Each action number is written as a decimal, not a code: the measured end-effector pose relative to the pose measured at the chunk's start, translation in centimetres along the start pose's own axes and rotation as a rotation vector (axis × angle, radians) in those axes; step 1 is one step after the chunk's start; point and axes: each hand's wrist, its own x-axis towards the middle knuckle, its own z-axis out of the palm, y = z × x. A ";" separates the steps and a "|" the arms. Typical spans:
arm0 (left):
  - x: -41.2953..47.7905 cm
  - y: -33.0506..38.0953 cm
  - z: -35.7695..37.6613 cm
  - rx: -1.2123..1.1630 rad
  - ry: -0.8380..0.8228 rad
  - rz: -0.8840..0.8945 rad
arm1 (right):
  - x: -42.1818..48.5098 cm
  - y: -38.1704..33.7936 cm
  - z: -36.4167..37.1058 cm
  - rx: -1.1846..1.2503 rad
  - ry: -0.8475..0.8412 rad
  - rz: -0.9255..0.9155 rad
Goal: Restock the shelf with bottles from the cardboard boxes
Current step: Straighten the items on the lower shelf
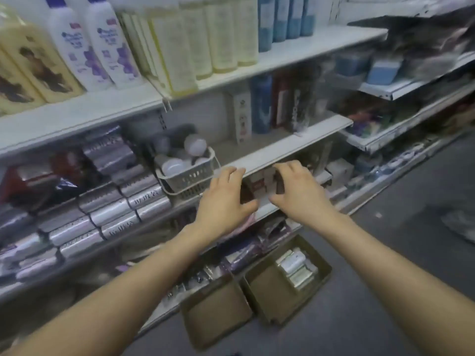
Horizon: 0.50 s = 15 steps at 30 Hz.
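Two cardboard boxes stand on the floor below the shelf. The left box [216,312] shows only its brown bottom, while the right box [267,291] holds a few white bottles [295,268] in its far corner. Both my hands reach into a lower shelf [288,150]. My left hand [226,201] lies with straight fingers against the left side of a blurred cluster of small brown-and-white bottles [263,183]. My right hand [298,191] curls its fingers over the cluster's right side, thumb underneath.
A white basket [190,176] of round tubs sits just left of my hands. Silver packs [108,209] fill the shelf further left. Tall lotion and shampoo bottles [180,47] line the top shelf. Grey floor [385,253] lies open to the right.
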 end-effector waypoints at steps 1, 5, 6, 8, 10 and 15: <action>0.4 0.5 2.0 0.002 -0.037 0.000 | -0.3 1.8 1.1 -0.014 -0.031 0.018; 2.1 1.0 9.5 -0.008 -0.147 -0.036 | -1.1 8.2 5.8 -0.048 -0.171 0.084; 2.5 0.9 11.4 -0.020 -0.180 -0.045 | -1.1 9.8 6.9 -0.055 -0.201 0.101; 3.4 0.7 14.7 -0.042 -0.247 -0.075 | -0.9 12.7 8.7 -0.073 -0.261 0.145; 3.9 0.5 17.6 -0.057 -0.313 -0.119 | -0.7 15.3 10.2 -0.085 -0.331 0.180; 5.1 0.8 23.3 -0.086 -0.428 -0.226 | 0.2 21.6 12.9 -0.100 -0.505 0.246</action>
